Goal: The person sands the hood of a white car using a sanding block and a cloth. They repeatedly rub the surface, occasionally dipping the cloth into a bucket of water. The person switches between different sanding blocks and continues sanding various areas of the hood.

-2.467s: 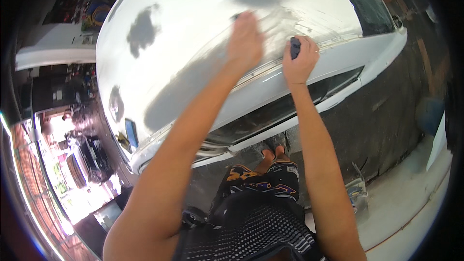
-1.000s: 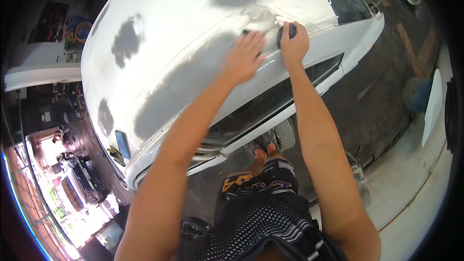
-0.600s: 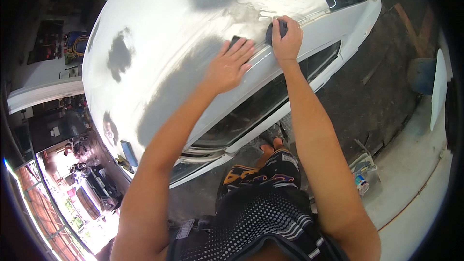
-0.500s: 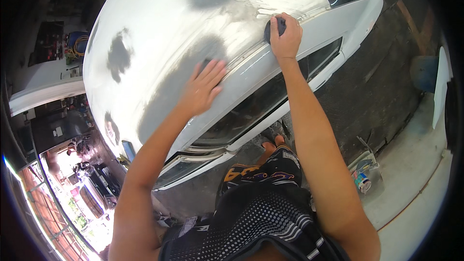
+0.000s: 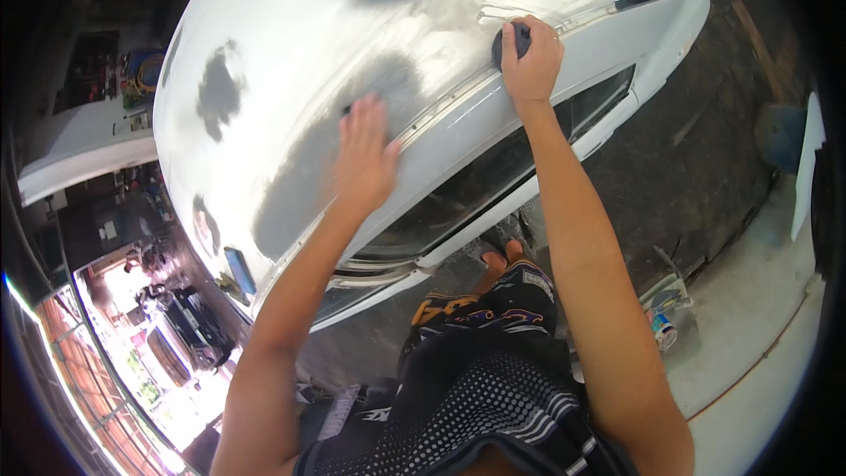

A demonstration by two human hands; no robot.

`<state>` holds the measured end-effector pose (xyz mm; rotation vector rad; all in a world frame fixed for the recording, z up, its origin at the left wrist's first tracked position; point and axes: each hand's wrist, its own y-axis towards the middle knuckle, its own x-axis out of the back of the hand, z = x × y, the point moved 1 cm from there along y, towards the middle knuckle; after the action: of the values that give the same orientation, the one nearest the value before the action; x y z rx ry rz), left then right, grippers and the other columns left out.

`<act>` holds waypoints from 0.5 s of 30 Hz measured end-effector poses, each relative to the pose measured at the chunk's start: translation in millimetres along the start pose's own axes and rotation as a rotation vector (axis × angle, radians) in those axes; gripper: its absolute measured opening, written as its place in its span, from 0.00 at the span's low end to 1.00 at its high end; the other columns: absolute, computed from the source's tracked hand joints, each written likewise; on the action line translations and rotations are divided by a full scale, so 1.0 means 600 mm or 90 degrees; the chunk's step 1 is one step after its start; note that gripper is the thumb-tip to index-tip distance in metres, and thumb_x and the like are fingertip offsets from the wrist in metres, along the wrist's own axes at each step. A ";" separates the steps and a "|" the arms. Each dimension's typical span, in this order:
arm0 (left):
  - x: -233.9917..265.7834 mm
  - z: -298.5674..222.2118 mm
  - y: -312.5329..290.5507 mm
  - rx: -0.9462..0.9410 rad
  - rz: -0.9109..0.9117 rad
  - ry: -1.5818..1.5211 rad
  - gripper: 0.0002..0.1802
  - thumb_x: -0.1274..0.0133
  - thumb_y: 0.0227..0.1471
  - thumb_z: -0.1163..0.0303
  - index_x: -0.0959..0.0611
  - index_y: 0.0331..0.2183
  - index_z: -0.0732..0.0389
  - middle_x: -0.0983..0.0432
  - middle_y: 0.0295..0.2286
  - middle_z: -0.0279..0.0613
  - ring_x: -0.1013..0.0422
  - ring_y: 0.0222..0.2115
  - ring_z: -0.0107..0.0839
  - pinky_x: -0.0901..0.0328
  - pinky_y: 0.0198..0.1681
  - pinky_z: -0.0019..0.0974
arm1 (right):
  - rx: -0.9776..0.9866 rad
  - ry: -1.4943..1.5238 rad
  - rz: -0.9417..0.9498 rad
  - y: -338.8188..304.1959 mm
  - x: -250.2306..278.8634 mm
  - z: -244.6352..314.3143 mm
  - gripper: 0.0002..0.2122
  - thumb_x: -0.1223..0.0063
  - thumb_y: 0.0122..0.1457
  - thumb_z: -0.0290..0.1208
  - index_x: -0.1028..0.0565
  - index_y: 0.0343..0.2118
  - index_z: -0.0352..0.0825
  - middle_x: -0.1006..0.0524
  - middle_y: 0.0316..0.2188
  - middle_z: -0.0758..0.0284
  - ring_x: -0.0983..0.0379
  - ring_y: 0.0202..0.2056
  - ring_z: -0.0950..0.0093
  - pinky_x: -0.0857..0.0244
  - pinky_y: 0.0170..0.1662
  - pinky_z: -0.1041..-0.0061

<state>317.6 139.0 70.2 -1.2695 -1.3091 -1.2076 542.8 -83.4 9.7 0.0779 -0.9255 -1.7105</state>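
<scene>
Resting flat, outstretched and unclenched, seemingly for even pressure, the blurred left hand (image 5: 364,159) covers a mostly hidden dark pad (image 5: 346,111) on the grey patch (image 5: 307,169) of the white roof (image 5: 286,22), while the right hand (image 5: 534,62) grips a dark round block (image 5: 500,50) at the roof's edge (image 5: 445,107), perhaps for bracing

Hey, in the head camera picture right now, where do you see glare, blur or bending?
Head view: left hand blurred, right hand and its dark round pad sharper; head view: bright glare on the white car roof, opening at lower left washed out; head view: fisheye-curved edges, dark corners.
</scene>
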 end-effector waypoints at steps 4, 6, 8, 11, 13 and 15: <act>-0.018 -0.061 0.192 -0.051 -0.093 -0.004 0.32 0.56 0.69 0.57 0.33 0.67 0.64 0.41 0.69 0.53 0.49 0.71 0.48 0.58 0.75 0.53 | -0.027 0.038 0.062 -0.002 -0.023 0.040 0.11 0.38 0.63 0.38 0.21 0.40 0.37 0.19 0.41 0.61 0.24 0.48 0.58 0.38 0.55 0.57; -0.024 -0.049 0.200 -0.084 -0.059 -0.040 0.32 0.55 0.68 0.56 0.31 0.66 0.62 0.43 0.69 0.53 0.50 0.72 0.49 0.58 0.74 0.54 | -0.015 0.030 0.064 0.019 -0.019 0.033 0.11 0.38 0.63 0.38 0.21 0.41 0.36 0.19 0.42 0.60 0.24 0.48 0.58 0.37 0.55 0.58; -0.009 0.010 0.112 -0.021 -0.032 -0.082 0.33 0.52 0.66 0.57 0.32 0.67 0.59 0.45 0.70 0.53 0.51 0.72 0.49 0.59 0.75 0.53 | -0.001 0.004 0.055 0.008 -0.008 0.013 0.12 0.39 0.64 0.38 0.21 0.43 0.35 0.19 0.42 0.60 0.24 0.47 0.58 0.37 0.53 0.59; -0.011 0.085 -0.034 0.164 -0.034 0.018 0.36 0.50 0.65 0.61 0.36 0.69 0.61 0.47 0.71 0.53 0.53 0.72 0.50 0.61 0.75 0.52 | -0.024 0.018 0.038 0.002 -0.008 0.009 0.11 0.38 0.63 0.37 0.21 0.42 0.37 0.19 0.41 0.60 0.24 0.50 0.58 0.39 0.56 0.58; 0.011 0.065 -0.042 0.215 -0.022 0.079 0.35 0.51 0.65 0.64 0.37 0.69 0.64 0.48 0.71 0.55 0.55 0.73 0.49 0.63 0.75 0.52 | -0.021 0.001 0.033 0.009 0.001 0.002 0.11 0.38 0.63 0.37 0.21 0.42 0.37 0.19 0.42 0.61 0.24 0.50 0.58 0.39 0.56 0.58; -0.003 0.019 0.067 0.119 -0.114 -0.045 0.34 0.54 0.68 0.61 0.36 0.68 0.68 0.46 0.70 0.57 0.53 0.73 0.50 0.61 0.75 0.52 | -0.011 0.024 0.037 0.016 -0.015 0.019 0.11 0.38 0.63 0.37 0.21 0.42 0.37 0.19 0.42 0.61 0.24 0.50 0.58 0.39 0.56 0.58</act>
<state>358.3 149.9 69.5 -1.0877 -1.5759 -1.1402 548.3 -70.2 19.8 0.0711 -0.8776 -1.6581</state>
